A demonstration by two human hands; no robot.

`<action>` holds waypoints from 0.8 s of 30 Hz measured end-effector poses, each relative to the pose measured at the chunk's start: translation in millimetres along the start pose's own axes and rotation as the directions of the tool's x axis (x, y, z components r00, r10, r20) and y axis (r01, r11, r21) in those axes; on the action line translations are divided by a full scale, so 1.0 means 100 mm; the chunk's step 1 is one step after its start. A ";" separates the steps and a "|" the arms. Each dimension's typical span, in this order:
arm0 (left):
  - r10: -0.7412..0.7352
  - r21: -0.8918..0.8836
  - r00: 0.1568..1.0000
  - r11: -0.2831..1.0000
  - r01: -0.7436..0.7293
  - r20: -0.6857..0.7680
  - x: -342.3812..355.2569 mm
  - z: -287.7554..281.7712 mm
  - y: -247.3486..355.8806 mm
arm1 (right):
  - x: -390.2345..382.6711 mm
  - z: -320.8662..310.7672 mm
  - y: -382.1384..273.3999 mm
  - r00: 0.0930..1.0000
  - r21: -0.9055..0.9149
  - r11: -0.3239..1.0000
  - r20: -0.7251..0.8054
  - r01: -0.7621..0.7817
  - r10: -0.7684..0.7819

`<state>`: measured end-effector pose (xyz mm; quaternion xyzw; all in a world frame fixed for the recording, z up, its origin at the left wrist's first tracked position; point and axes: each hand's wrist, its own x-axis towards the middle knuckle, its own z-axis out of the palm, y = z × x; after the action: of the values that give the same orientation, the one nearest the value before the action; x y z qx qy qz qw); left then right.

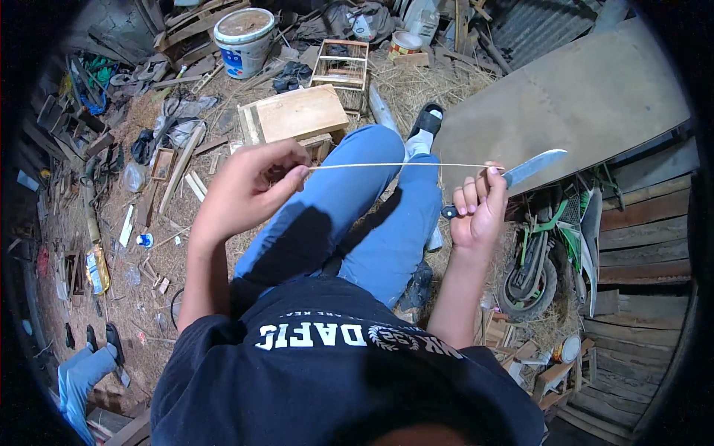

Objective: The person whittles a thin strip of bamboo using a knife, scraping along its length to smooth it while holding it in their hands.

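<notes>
A thin pale strip, like a sliver of bamboo or cane (pixel 394 164), stretches nearly level above my knees. My left hand (pixel 264 182) pinches its left end between thumb and fingertips. At the other end, my right hand (pixel 480 204) has thumb and forefinger closed on the strip. That same hand also grips a knife (pixel 534 166), its dark handle lying across the palm and its bright blade pointing up and right, away from the strip. Below the strip are my legs in blue jeans (pixel 335 201).
Ahead stand a wooden block (pixel 297 115), a small slatted wooden cage (pixel 341 70) and a white bucket (pixel 244 44). A large board (pixel 558 104) leans at right above a green motorbike (pixel 547 245). Wood scraps litter the strawy ground at left. Another person's legs (pixel 85 379) show lower left.
</notes>
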<state>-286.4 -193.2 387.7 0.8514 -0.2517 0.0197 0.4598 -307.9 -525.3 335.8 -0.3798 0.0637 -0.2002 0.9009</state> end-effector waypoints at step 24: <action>-0.382 0.113 0.910 0.923 0.368 0.158 -0.29 0.79 -0.53 | -0.08 -0.99 0.87 0.982 -0.813 0.571 0.180 0.113 0.062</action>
<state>-303.2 -219.7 293.6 0.8999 -0.1224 -0.1346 0.3963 -314.3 -532.4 204.6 -0.7715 0.0582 -0.1241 0.6213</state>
